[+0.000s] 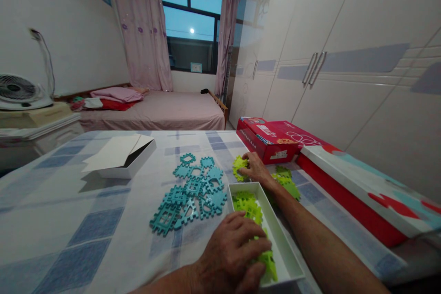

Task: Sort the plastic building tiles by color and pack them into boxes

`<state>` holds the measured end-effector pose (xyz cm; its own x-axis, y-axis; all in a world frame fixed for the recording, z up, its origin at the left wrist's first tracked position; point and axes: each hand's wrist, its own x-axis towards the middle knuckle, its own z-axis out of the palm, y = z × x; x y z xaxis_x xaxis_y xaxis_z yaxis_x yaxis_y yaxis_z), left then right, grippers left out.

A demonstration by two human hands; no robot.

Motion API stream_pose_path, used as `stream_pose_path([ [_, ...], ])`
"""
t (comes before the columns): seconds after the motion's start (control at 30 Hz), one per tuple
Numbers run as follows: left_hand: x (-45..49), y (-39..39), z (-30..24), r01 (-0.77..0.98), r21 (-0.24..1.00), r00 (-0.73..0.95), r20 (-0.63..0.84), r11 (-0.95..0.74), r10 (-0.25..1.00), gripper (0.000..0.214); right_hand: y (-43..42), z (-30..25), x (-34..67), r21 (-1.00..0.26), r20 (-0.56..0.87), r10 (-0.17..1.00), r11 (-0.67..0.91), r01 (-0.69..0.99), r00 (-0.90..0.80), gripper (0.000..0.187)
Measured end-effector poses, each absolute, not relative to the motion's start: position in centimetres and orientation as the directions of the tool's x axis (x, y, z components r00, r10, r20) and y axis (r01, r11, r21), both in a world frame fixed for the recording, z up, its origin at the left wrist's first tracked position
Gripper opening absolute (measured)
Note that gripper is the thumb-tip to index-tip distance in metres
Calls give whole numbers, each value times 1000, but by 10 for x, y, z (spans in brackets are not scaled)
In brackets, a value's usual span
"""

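Note:
My left hand (230, 250) rests, fingers curled, on lime-green plastic puzzle pieces (248, 206) inside a narrow white tray (275, 225) at the near edge of the table. My right hand (254, 166) reaches past the tray's far end and closes on a loose lime-green piece (238, 165) lying on the cloth. More green pieces (287, 183) lie right of my right forearm. A pile of teal puzzle pieces (193, 190) is spread out to the left of the tray.
The table wears a blue-and-white checked cloth (69, 202). An open white box with paper (120, 158) sits at the left. A red carton (272, 140) and a long red-and-white box lid (361, 183) lie along the right. Bed, fan and wardrobe stand behind.

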<state>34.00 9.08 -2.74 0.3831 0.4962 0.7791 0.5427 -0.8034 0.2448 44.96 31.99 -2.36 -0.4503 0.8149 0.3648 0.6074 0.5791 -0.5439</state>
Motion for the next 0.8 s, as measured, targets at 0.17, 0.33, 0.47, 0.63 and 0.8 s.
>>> stream_pose_path([
  [0.17, 330, 88, -27, 512, 559, 96, 717, -652, 690, 33, 303, 21, 474, -720, 380, 852, 516, 464, -359, 30],
  [0.33, 332, 94, -33, 448, 755, -199, 606, -478, 770, 34, 239, 62, 503, -887, 169, 776, 388, 248, -608, 37],
  [0.47, 333, 96, -34, 474, 767, -239, 584, -432, 776, 37, 205, 62, 514, -804, 63, 599, 504, 314, -799, 36],
  [0.63, 331, 91, -31, 592, 527, 117, 693, -610, 712, 34, 237, 38, 541, -573, 216, 764, 604, 554, -608, 40],
  [0.8, 335, 90, -29, 582, 360, 362, 688, -729, 629, 20, 278, 2, 577, -490, 212, 910, 415, 767, -357, 63],
])
